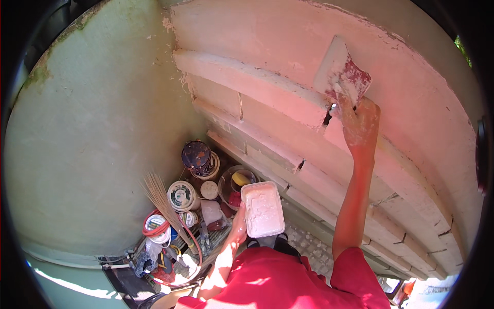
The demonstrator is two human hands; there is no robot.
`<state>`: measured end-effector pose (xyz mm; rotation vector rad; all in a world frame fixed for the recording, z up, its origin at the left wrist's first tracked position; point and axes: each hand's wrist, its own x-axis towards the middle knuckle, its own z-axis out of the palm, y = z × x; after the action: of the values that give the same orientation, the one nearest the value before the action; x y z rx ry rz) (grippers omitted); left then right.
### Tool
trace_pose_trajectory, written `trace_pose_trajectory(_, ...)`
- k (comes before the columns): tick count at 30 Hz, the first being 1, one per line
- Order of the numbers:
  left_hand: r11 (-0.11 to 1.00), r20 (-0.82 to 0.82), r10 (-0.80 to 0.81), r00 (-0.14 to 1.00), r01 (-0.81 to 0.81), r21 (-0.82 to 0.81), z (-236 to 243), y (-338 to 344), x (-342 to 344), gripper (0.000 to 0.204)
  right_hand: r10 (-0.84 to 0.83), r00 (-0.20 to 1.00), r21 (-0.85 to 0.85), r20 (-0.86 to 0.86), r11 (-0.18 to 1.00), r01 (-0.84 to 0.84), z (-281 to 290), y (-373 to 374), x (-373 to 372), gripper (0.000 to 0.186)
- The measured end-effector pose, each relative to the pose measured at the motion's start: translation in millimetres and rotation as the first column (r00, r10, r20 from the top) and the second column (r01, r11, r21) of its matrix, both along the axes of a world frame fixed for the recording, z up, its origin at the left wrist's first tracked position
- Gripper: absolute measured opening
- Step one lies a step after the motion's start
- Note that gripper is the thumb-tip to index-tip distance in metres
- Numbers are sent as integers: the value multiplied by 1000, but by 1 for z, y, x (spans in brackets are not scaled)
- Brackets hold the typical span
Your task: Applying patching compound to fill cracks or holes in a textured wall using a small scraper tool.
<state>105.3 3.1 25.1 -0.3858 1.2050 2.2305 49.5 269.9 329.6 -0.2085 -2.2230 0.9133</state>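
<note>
My right hand (pixel 360 122) is raised at the upper right, its fingers closed around a wide, flat putty scraper (pixel 327 64) with a red part. White paste is smeared over the scraper and over the fingers. The scraper's blade lies close to the pinkish wall (pixel 267 31); whether it touches cannot be told. Lower down, in front of my body, my left hand (pixel 239 225) grips the left side of a rectangular plastic tub (pixel 282 219). Smooth, whitish-pink putty (pixel 261 203) nearly fills the tub, with ridges on its surface.
Long ledges (pixel 247 71) with dark gaps cross the wall. A greenish wall (pixel 98 129) meets it at the left corner. Below stand a dark paint bucket (pixel 196 154), a white lidded bucket (pixel 181 195), a basin (pixel 226 181) with a yellow sponge (pixel 241 178), and a stick broom (pixel 160 194).
</note>
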Motion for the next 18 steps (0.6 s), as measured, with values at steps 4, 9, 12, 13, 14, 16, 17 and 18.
trace_pose_trajectory(4, 999, 16, -26, 1000, 27, -47, -5, 2, -2, 64, 241, 794, 722, -558, 612, 322, -26, 9, -55, 22)
trace_pose_trajectory(9, 998, 54, -57, 997, 59, -33, 0, 5, -3, 66, -82, 995, 207, -55, 974, 92, -16, -25, -88, 32)
trace_pose_trajectory(12, 999, 17, -54, 998, 54, -3, 5, 9, -6, 67, -229, 964, 227, -133, 940, 255, -27, -7, -70, 33)
trace_pose_trajectory(13, 999, 24, -53, 998, 53, -7, 10, 9, -4, 67, -283, 929, 293, -239, 891, 346, -31, -4, -64, 32)
trace_pose_trajectory(14, 997, 25, -64, 998, 65, -43, 15, 9, -4, 67, -280, 932, 292, -233, 893, 341, -34, 5, -52, 32)
trace_pose_trajectory(16, 995, 17, -61, 998, 62, -74, 17, 9, -6, 67, -275, 928, 457, -252, 811, 365, -28, 15, -28, 32)
trace_pose_trajectory(17, 997, -4, -67, 998, 67, -47, 14, 6, -5, 66, -259, 932, 455, -252, 819, 350, -21, 7, -22, 32)
trace_pose_trajectory(18, 997, -28, -76, 997, 76, -18, 11, 5, -6, 66, -184, 981, 274, -61, 942, 193, -1, -5, -10, 31)
